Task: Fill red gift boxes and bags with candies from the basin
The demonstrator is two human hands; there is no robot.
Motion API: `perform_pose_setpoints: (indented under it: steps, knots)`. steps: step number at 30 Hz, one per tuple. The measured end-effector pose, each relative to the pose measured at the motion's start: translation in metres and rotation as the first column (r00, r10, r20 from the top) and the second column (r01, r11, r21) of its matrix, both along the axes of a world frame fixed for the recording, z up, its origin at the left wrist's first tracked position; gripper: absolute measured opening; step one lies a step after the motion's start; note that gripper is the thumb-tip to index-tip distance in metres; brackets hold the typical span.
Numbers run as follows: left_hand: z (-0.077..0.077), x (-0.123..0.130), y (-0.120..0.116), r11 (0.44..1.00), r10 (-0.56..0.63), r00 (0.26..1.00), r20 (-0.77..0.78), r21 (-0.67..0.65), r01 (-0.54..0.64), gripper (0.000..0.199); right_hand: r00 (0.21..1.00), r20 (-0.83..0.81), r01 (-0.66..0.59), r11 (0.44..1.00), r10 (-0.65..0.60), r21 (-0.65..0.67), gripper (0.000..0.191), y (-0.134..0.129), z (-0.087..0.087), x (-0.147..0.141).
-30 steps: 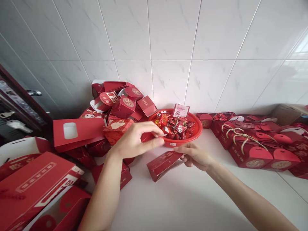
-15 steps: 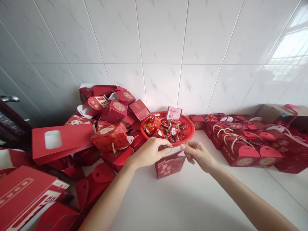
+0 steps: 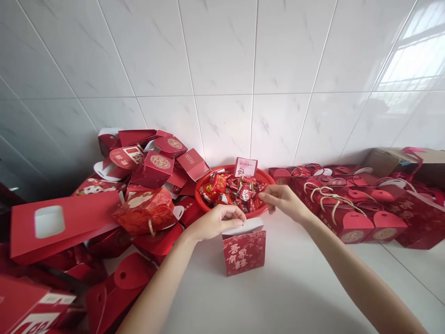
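- Left hand (image 3: 217, 222): fingers curled, thumb tip close to the index, right at the flap (image 3: 253, 226) of the box (image 3: 245, 255); I cannot tell whether they pinch it or only rest by it
- Right hand (image 3: 283, 200): thumb and index drawn together at about 4 o'clock on the rim of the basket (image 3: 202, 200), candies (image 3: 246, 194) just beside the tips; whether one is between them I cannot tell
- Box: upright on the desk (image 3: 295, 287), printed face toward the wearer, flap raised; just below the left fingers at 6 o'clock, near the right fingers at 7, so the left hand is nearer to it and the right nearer to the candies
- Axis: the flap's long edge runs roughly 9 to 3 o'clock, a little higher at the 3 end; the face looks close to square
- Candies: near the left fingers at 12 o'clock, about 9 to 10 from the right; a card (image 3: 245, 167) stands at the basket's far side
- Farther out: a heap (image 3: 153, 169) of boxes at 9 to 10 o'clock, rows (image 3: 352, 229) of corded boxes at 3, a carton (image 3: 385, 162) at 2, tiled wall (image 3: 222, 55) at 12
- Hard to see: the box's inside and back are hidden, the heap is cut off at 8 o'clock, the rows overlap too much to count
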State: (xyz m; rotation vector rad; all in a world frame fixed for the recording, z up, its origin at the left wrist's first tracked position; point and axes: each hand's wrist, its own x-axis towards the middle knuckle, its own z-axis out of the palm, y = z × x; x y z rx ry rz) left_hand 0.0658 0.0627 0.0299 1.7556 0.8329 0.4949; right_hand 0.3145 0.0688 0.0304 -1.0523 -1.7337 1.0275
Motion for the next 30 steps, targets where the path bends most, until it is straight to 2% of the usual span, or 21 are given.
perform_pose_setpoints:
  steps: [2,4,6,9,12,15,19,22,25,28,30]
  knots:
    - [0.002,0.002,0.004,0.999,-0.038,0.999,0.003,0.024,0.038,0.025,0.992,0.05,0.112,0.987,-0.118,0.119,0.031,0.029,0.001,-0.002]
    - [0.005,0.003,0.008,0.996,-0.073,0.997,0.009,0.047,0.072,0.023,0.967,0.159,0.173,0.97,-0.201,0.172,0.017,0.056,-0.005,-0.011]
    - [0.01,0.003,0.011,0.994,-0.086,0.996,0.009,0.065,0.085,0.021,0.953,0.242,0.153,0.979,-0.183,0.138,0.019,0.075,-0.015,-0.024]
    - [0.015,-0.003,0.017,0.996,-0.028,0.999,0.026,0.08,0.026,0.024,0.964,0.231,0.11,0.989,-0.13,0.097,0.023,0.092,-0.029,-0.038]
    - [0.015,-0.012,0.027,0.987,0.088,0.996,0.018,0.137,-0.089,0.028,0.979,0.125,0.154,0.986,-0.161,0.06,0.019,0.098,-0.037,-0.039]
    - [0.01,-0.018,0.04,0.955,0.212,0.975,-0.058,0.226,-0.194,0.031,0.974,-0.032,0.224,0.975,-0.224,0.003,0.013,0.101,-0.038,-0.032]
    - [0.001,-0.009,0.06,0.89,0.31,0.944,-0.11,0.383,-0.248,0.028,0.9,-0.364,0.194,0.968,-0.241,-0.16,0.026,0.1,-0.034,-0.026]
    - [-0.004,0.013,0.077,0.838,0.326,0.936,-0.133,0.499,-0.221,0.027,0.831,-0.508,0.128,0.966,-0.227,-0.223,0.037,0.096,-0.031,-0.025]
    - [-0.007,0.037,0.093,0.793,0.333,0.899,-0.284,0.599,-0.105,0.04,0.817,-0.532,0.121,0.969,-0.221,-0.217,0.041,0.093,-0.029,-0.026]
    - [-0.01,0.053,0.106,0.81,0.314,0.832,-0.457,0.587,0.016,0.051,0.783,-0.579,0.114,0.968,-0.226,-0.224,0.04,0.092,-0.028,-0.027]
    - [-0.013,0.057,0.11,0.829,0.295,0.818,-0.493,0.558,0.037,0.049,0.761,-0.602,0.122,0.965,-0.241,-0.232,0.037,0.093,-0.029,-0.026]
